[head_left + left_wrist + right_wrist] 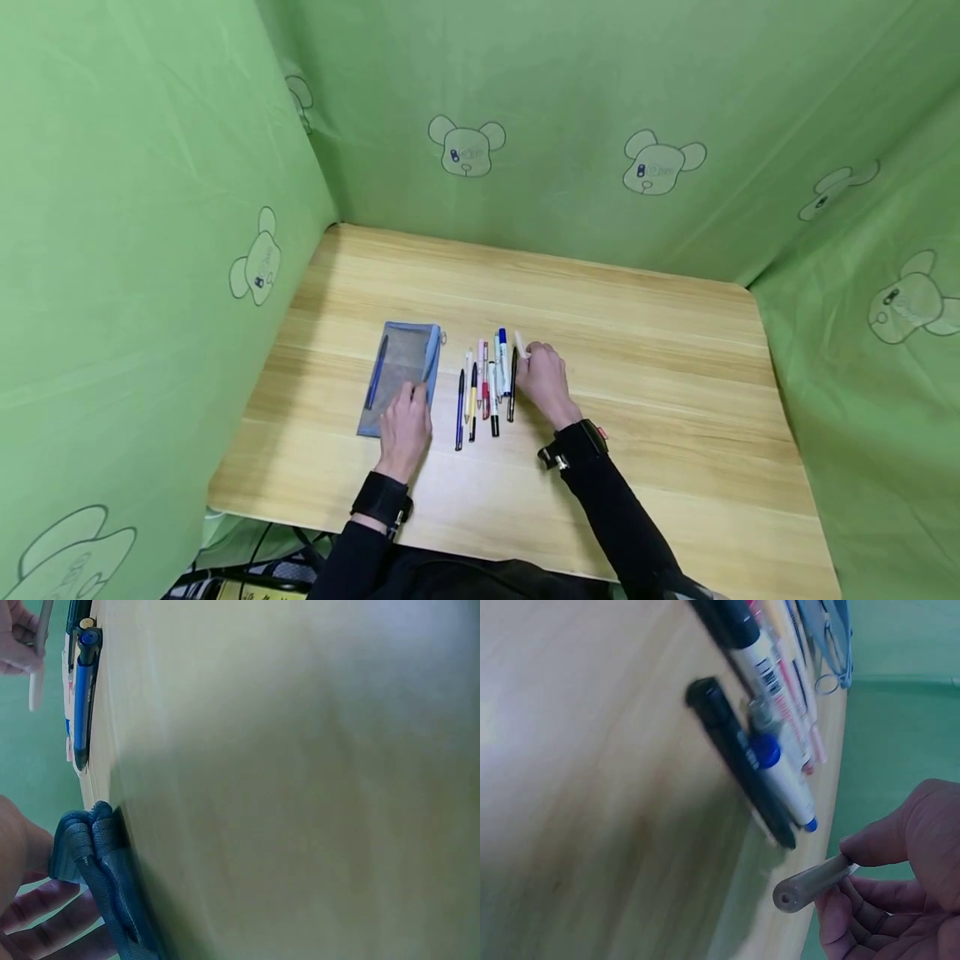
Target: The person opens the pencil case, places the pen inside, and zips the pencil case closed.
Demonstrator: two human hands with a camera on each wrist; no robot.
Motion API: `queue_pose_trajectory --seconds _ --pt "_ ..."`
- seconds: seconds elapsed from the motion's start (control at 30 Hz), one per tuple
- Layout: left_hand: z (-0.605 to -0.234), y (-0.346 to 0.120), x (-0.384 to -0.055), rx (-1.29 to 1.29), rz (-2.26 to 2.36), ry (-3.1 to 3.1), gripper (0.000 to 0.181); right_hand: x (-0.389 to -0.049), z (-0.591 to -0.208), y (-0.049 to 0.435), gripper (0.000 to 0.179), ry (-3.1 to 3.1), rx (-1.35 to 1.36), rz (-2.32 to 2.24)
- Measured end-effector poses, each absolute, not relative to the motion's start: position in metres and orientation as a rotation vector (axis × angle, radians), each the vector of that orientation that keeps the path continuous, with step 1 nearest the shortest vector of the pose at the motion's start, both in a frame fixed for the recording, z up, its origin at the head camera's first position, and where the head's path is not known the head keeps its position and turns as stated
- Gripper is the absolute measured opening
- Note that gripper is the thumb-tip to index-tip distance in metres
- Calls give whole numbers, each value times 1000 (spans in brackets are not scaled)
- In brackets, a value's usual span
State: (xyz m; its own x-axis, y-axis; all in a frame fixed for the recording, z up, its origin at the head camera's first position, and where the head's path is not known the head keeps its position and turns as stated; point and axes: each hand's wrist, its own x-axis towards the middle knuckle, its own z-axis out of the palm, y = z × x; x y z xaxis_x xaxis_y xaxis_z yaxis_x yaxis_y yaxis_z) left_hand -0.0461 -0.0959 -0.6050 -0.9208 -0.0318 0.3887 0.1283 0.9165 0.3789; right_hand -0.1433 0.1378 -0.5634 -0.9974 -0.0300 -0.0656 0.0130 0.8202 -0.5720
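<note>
A blue-edged mesh pencil pouch (405, 354) lies on the left part of the table with a blue pen (377, 371) inside it. My left hand (405, 425) pinches the pouch's zippered edge, seen close up as a blue rim (105, 862) in the left wrist view. Between thumb and fingers, my right hand (545, 379) holds a slim whitish pen (814, 885), raised off the table. Beside that hand lie a black pen (512, 383) and a blue-capped white marker (504, 358). The held pen's far end is hidden by the fingers.
Several more pens and markers lie side by side between the hands, among them a dark blue pen (460, 408) nearest the pouch and a black-capped white marker (493, 400). Green cloth (562, 125) with bear outlines hangs round the wooden table (675, 400).
</note>
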Motion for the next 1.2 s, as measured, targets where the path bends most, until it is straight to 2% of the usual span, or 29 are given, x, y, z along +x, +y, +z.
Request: queue_pose_trajectory --seconds 0.43,0.83,1.2 --pt "-606 -96 -47 -64 -575 -2676 18 -145 -554 100 27 2831 -190 -958" --pt "-606 -97 -48 -40 -582 -2675 19 -145 -548 60 18 2796 -448 -809" --pt "-608 -99 -47 -35 -562 -2657 20 -142 -548 38 6 2723 -429 -761"
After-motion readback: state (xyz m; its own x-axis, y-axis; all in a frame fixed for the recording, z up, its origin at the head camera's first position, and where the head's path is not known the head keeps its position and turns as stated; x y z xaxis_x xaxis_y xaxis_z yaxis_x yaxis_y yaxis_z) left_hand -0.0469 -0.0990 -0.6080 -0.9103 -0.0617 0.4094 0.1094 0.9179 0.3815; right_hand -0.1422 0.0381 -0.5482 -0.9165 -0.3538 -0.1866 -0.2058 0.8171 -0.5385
